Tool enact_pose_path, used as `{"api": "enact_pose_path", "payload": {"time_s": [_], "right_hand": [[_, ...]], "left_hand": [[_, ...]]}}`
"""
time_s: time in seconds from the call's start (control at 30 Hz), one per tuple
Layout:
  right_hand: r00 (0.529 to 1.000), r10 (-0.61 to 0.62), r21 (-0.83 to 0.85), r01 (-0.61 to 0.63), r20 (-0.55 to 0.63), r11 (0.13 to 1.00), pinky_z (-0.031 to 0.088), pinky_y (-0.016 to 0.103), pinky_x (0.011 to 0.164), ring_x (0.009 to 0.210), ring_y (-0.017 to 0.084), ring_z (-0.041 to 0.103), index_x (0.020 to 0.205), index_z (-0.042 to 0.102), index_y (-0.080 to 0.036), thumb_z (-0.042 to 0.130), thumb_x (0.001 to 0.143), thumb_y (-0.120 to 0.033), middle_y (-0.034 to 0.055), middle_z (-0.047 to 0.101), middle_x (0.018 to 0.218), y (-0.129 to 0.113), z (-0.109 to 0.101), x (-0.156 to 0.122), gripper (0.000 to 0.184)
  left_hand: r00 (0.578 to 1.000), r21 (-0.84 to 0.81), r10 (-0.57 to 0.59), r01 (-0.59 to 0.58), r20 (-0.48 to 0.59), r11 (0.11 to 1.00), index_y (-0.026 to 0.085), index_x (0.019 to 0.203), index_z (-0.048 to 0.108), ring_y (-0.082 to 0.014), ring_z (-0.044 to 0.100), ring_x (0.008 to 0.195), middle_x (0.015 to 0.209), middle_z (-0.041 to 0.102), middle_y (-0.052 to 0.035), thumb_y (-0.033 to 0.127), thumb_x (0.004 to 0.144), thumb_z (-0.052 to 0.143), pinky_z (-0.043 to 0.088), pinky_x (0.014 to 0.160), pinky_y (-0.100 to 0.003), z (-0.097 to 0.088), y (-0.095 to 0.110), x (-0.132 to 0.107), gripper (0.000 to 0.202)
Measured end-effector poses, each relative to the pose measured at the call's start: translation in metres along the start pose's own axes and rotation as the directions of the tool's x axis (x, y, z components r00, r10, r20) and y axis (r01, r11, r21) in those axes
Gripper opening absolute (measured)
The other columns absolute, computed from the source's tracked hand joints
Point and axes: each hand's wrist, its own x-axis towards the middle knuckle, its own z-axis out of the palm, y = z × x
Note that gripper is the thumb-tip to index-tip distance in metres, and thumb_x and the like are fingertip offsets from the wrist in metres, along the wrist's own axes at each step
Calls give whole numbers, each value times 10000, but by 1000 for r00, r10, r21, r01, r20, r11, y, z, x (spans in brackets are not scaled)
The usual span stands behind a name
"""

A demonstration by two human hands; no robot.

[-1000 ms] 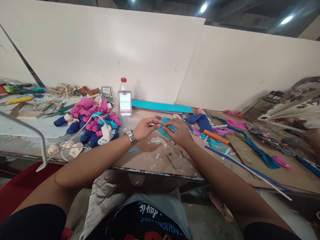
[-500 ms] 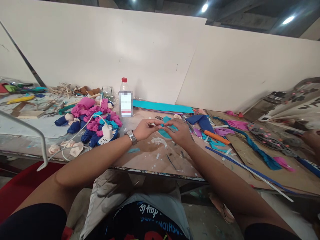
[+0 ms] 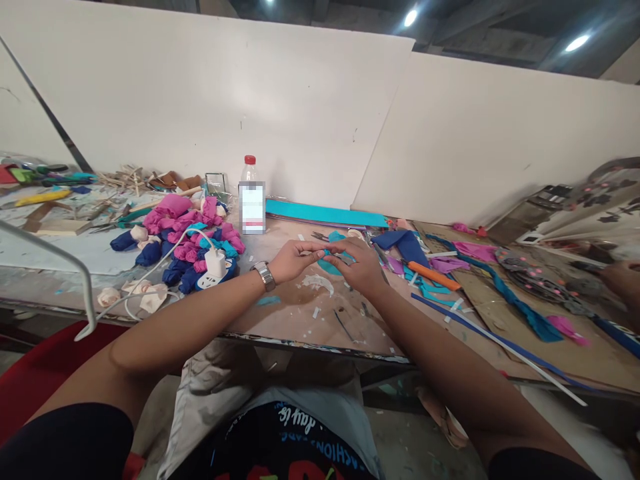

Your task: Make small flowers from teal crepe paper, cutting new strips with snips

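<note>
Left hand (image 3: 293, 259): wristwatch on wrist, fingertips pinched on one end of the teal strip (image 3: 327, 251).
Right hand (image 3: 361, 265): fingertips closed on the strip's other end, touching the left hand's fingers.
Teal strip: held just above the workbench (image 3: 300, 313), mid-table.
Charger (image 3: 215, 265): left of the hands, beside pink and blue fabric rolls (image 3: 185, 237).
Bottle (image 3: 251, 198): far, against the white wall.

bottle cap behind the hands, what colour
Red, on the clear plastic bottle's small round cap; the head view shows it.
</note>
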Motion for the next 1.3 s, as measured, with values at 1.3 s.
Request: {"api": "enact_pose_path", "payload": {"time_s": [1.3], "right_hand": [[990,123,105,-116,-64,988,537,385,813,880,235,667,1027,696,-226,611,989,-488,72,719,957,-3,-2,0,279]], "left_hand": [[974,-223,-221,206,-46,953,173,846,676,-138,568,831,844,614,-12,553,774,766,473,758,-267,2,-1,0,397]]}}
